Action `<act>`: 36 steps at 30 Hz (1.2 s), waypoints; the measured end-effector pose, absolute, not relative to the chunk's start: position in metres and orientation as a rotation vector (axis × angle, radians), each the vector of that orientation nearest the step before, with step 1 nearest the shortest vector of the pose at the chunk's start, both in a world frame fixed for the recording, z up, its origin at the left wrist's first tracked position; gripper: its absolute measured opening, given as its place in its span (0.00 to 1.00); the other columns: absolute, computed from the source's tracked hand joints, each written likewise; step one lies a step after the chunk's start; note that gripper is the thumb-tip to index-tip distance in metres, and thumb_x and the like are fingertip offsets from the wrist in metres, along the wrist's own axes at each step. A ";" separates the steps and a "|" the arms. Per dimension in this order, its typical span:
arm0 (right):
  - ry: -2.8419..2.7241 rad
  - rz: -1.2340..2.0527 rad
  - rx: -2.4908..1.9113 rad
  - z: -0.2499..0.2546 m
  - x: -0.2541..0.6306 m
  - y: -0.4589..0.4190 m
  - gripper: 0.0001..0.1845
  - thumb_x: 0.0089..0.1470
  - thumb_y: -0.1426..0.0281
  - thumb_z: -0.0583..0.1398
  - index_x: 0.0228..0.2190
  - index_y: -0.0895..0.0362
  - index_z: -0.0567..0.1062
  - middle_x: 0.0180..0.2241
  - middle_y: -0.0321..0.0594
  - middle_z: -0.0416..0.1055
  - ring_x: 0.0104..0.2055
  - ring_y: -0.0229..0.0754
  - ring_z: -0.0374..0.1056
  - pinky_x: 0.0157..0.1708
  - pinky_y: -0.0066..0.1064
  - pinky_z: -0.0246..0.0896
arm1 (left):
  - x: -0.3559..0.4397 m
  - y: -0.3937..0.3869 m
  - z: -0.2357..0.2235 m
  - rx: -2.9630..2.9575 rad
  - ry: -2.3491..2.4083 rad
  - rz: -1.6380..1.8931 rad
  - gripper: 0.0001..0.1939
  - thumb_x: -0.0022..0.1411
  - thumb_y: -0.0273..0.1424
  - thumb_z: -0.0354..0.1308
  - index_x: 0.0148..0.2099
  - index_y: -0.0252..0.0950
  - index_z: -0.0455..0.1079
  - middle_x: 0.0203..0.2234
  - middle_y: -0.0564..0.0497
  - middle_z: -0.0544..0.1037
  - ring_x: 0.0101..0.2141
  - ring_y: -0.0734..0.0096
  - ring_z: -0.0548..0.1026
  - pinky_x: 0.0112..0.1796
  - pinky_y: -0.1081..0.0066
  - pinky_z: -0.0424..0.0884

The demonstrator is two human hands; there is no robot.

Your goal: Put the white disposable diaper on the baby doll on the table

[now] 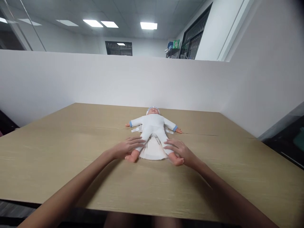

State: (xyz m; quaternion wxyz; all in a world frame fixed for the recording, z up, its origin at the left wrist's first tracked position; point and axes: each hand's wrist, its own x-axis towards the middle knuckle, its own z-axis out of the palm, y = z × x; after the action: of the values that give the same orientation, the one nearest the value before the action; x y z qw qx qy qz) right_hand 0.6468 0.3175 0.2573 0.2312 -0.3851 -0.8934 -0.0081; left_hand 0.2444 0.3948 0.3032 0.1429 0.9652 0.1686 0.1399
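A baby doll point(153, 122) in a white suit with blue cuffs lies on its back, head toward the wall, arms spread and legs apart. Beneath its hips is an opened white diaper point(153, 150), its front part spread flat between the legs and its tabs showing at both sides of the waist. My left hand point(127, 146) lies with outstretched fingers on the doll's leg at the left. On the other leg, near the knee, rest the extended fingers of my right hand point(181, 151). Neither hand grips anything that I can see.
The doll lies on a wide tan table point(71, 142) with a seam running across it. Behind stands a low white wall point(114, 79) with glass above it. A dark object point(287, 142) borders the table at the right.
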 end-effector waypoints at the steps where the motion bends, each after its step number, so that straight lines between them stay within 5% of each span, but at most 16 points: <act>1: -2.477 -0.039 -1.071 0.251 0.649 0.318 0.32 0.59 0.81 0.53 0.60 0.52 0.80 0.69 0.46 0.72 0.75 0.51 0.63 0.72 0.50 0.61 | 0.241 0.398 0.295 2.825 0.491 0.372 0.34 0.67 0.22 0.59 0.73 0.41 0.68 0.74 0.40 0.68 0.75 0.48 0.62 0.71 0.46 0.63; 5: -2.515 -0.012 -1.085 0.243 0.651 0.321 0.32 0.64 0.82 0.53 0.63 0.50 0.79 0.71 0.45 0.70 0.77 0.50 0.60 0.72 0.51 0.60 | 0.242 0.402 0.284 2.878 0.495 0.336 0.38 0.63 0.18 0.59 0.74 0.41 0.68 0.74 0.42 0.69 0.75 0.47 0.61 0.71 0.45 0.63; 10: -2.474 0.294 -1.087 0.260 0.657 0.320 0.32 0.71 0.80 0.46 0.64 0.47 0.78 0.71 0.41 0.70 0.76 0.43 0.62 0.73 0.46 0.61 | 0.253 0.390 0.299 2.794 0.578 0.380 0.25 0.74 0.23 0.53 0.68 0.42 0.74 0.71 0.44 0.73 0.71 0.51 0.67 0.69 0.50 0.66; 13: -2.425 0.401 -1.144 0.270 0.649 0.314 0.26 0.76 0.72 0.48 0.63 0.49 0.78 0.70 0.43 0.71 0.75 0.45 0.64 0.73 0.46 0.63 | 0.265 0.377 0.301 2.772 0.684 0.417 0.21 0.76 0.38 0.58 0.66 0.40 0.73 0.68 0.42 0.75 0.69 0.46 0.68 0.68 0.49 0.67; 16: -2.429 0.210 -1.216 0.267 0.628 0.303 0.25 0.71 0.56 0.61 0.63 0.53 0.76 0.69 0.52 0.71 0.73 0.57 0.65 0.71 0.56 0.63 | 0.281 0.365 0.291 2.802 0.887 0.429 0.32 0.67 0.51 0.68 0.64 0.37 0.71 0.65 0.36 0.74 0.65 0.39 0.68 0.65 0.45 0.69; 18: -2.413 0.037 -1.254 0.257 0.612 0.297 0.36 0.65 0.51 0.67 0.67 0.55 0.72 0.68 0.57 0.69 0.72 0.64 0.64 0.70 0.61 0.63 | 0.292 0.359 0.282 2.827 1.038 0.412 0.29 0.66 0.45 0.69 0.62 0.36 0.70 0.64 0.34 0.73 0.63 0.38 0.69 0.63 0.45 0.69; 21: -2.330 -0.089 -1.327 0.239 0.597 0.295 0.30 0.69 0.62 0.63 0.68 0.55 0.71 0.66 0.56 0.71 0.71 0.63 0.64 0.68 0.58 0.65 | 0.303 0.356 0.275 2.854 1.176 0.404 0.16 0.69 0.33 0.63 0.57 0.36 0.72 0.62 0.34 0.74 0.59 0.40 0.70 0.58 0.46 0.71; 24: -2.159 0.001 -1.407 0.236 0.596 0.307 0.19 0.71 0.70 0.55 0.57 0.53 0.80 0.56 0.50 0.79 0.62 0.57 0.73 0.61 0.48 0.70 | 0.306 0.362 0.283 2.798 1.195 0.465 0.07 0.72 0.33 0.58 0.50 0.39 0.74 0.55 0.39 0.79 0.52 0.44 0.73 0.53 0.50 0.72; 28: -1.844 0.230 -1.448 0.256 0.606 0.351 0.14 0.72 0.64 0.55 0.45 0.53 0.80 0.42 0.44 0.82 0.43 0.50 0.77 0.46 0.38 0.70 | 0.311 0.394 0.309 2.467 1.202 0.735 0.09 0.75 0.36 0.55 0.47 0.41 0.76 0.43 0.46 0.81 0.45 0.52 0.76 0.47 0.57 0.71; 33: -1.581 0.354 -1.318 0.278 0.605 0.435 0.18 0.67 0.54 0.57 0.37 0.54 0.76 0.39 0.44 0.79 0.46 0.51 0.73 0.53 0.40 0.67 | 0.331 0.477 0.327 1.948 1.091 1.016 0.11 0.69 0.42 0.60 0.40 0.40 0.76 0.42 0.48 0.78 0.48 0.53 0.74 0.53 0.59 0.68; 36: -1.476 0.469 -1.379 0.274 0.600 0.486 0.21 0.64 0.48 0.57 0.36 0.53 0.75 0.37 0.43 0.79 0.44 0.52 0.73 0.53 0.42 0.68 | 0.344 0.527 0.319 1.709 1.084 0.962 0.17 0.66 0.48 0.62 0.37 0.39 0.73 0.32 0.51 0.76 0.40 0.58 0.75 0.45 0.62 0.70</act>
State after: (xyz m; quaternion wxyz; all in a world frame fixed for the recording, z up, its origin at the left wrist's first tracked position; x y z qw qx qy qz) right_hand 0.6005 0.4857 0.2741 0.5090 -0.5723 -0.6128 0.1948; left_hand 0.3439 0.5270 0.3186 0.4352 0.6867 0.4356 0.3864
